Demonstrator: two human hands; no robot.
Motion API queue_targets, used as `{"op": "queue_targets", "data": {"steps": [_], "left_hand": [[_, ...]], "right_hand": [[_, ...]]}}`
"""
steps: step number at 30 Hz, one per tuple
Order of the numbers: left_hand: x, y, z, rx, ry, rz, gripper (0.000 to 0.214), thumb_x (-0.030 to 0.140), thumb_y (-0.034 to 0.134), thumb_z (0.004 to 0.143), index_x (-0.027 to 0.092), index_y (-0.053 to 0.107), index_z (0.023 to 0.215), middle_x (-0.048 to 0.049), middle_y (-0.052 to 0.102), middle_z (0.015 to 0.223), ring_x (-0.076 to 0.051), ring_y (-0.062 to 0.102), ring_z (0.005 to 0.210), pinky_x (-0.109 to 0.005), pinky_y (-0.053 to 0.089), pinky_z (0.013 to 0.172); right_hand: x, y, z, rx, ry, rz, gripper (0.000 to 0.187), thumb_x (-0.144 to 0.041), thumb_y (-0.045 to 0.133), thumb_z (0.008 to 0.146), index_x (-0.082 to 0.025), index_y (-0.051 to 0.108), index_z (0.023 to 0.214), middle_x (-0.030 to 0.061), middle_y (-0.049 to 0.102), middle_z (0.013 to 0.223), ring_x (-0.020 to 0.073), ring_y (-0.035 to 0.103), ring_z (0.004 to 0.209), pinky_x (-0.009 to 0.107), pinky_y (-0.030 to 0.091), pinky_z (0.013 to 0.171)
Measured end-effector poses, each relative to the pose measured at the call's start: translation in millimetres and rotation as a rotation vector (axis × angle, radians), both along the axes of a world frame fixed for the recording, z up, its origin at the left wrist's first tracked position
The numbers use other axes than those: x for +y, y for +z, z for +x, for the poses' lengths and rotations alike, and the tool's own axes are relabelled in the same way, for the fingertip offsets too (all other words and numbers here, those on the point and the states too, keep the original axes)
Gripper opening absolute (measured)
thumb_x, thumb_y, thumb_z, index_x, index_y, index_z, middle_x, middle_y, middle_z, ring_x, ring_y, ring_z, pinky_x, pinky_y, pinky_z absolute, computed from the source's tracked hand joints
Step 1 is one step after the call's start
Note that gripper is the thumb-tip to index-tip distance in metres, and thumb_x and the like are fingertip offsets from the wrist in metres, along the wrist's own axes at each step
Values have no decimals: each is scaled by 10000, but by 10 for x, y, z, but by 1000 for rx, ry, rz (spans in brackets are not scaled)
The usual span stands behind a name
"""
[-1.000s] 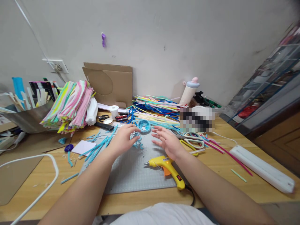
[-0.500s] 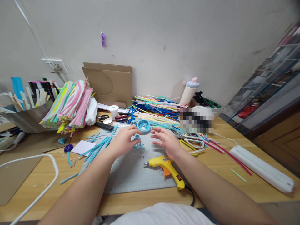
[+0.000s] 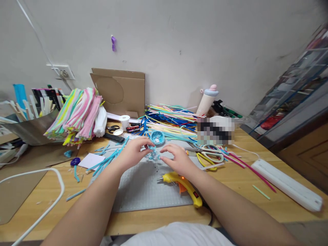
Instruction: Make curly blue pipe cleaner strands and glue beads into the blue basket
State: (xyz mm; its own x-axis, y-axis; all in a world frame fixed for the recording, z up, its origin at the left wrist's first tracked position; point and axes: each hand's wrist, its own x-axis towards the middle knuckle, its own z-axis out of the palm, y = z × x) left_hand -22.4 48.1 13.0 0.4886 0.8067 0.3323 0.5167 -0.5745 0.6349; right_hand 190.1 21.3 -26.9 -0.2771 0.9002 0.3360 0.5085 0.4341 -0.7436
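Note:
My left hand (image 3: 133, 152) and my right hand (image 3: 174, 158) meet over a grey cutting mat (image 3: 143, 186). Between their fingertips is a small curled piece of light blue pipe cleaner (image 3: 153, 155), pinched from both sides. Just behind it lies a round light blue woven piece (image 3: 157, 137). A yellow glue gun (image 3: 182, 183) lies on the mat under my right wrist, nozzle pointing left. Loose light blue pipe cleaner strips (image 3: 107, 159) lie left of my left hand.
A heap of coloured pipe cleaners (image 3: 171, 121) lies behind the mat, a pastel bundle (image 3: 77, 116) at the back left. Scissors (image 3: 210, 155) lie right of my right hand. Cardboard (image 3: 120, 90) leans on the wall. A white power strip (image 3: 287, 186) lies at right.
My right hand has moved left and closed in on the blue curled piece, which my left hand was handling alone before. The fingers of the right hand went from spread to pinching.

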Motion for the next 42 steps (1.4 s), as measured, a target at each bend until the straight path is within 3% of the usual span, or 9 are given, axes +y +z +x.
{"op": "queue_targets", "data": {"steps": [4, 8, 17, 24, 31, 42], "left_hand": [[-6, 40, -10, -111, 77, -95, 175, 303, 653, 790, 185, 697, 911, -52, 697, 898, -197, 599, 830, -310, 459, 724], [3, 27, -4, -224, 66, -224, 213, 327, 685, 753, 157, 691, 883, -49, 696, 837, -185, 609, 768, -308, 480, 698], [-14, 47, 8, -394, 43, -409, 289, 395, 741, 689, 153, 702, 841, -45, 716, 824, -182, 623, 765, -319, 491, 735], [34, -10, -57, -442, 0, -479, 267, 381, 736, 704, 173, 708, 871, -52, 719, 887, -184, 616, 805, -320, 478, 753], [73, -72, -132, -462, -71, -529, 258, 343, 707, 740, 185, 699, 943, -59, 687, 897, -150, 570, 714, -283, 457, 656], [83, -69, -103, -464, -95, -539, 185, 331, 707, 750, 174, 699, 848, -25, 669, 788, -139, 555, 692, -276, 441, 667]], "right_hand": [[-46, 71, 0, 33, 7, 86, 146, -303, 702, 775, -288, 682, 920, 51, 685, 1060, 281, 569, 1067, 446, 298, 949], [-76, 100, 7, 59, 4, 134, 35, -272, 650, 823, -287, 671, 846, 36, 693, 1007, 260, 588, 1021, 443, 282, 950], [-72, 117, 4, 96, 15, 144, 37, -267, 660, 815, -290, 676, 838, 30, 704, 982, 263, 598, 997, 454, 277, 953], [-85, 149, 15, 149, 48, 127, 27, -270, 669, 810, -290, 686, 815, 29, 706, 974, 261, 603, 1003, 460, 276, 982], [-84, 158, -4, 225, 107, 37, 40, -282, 648, 812, -262, 683, 808, 26, 707, 909, 241, 638, 923, 406, 405, 904], [-72, 181, 10, 279, 116, -2, 52, -262, 624, 816, -246, 654, 777, 29, 689, 893, 220, 635, 886, 369, 455, 869]]}}
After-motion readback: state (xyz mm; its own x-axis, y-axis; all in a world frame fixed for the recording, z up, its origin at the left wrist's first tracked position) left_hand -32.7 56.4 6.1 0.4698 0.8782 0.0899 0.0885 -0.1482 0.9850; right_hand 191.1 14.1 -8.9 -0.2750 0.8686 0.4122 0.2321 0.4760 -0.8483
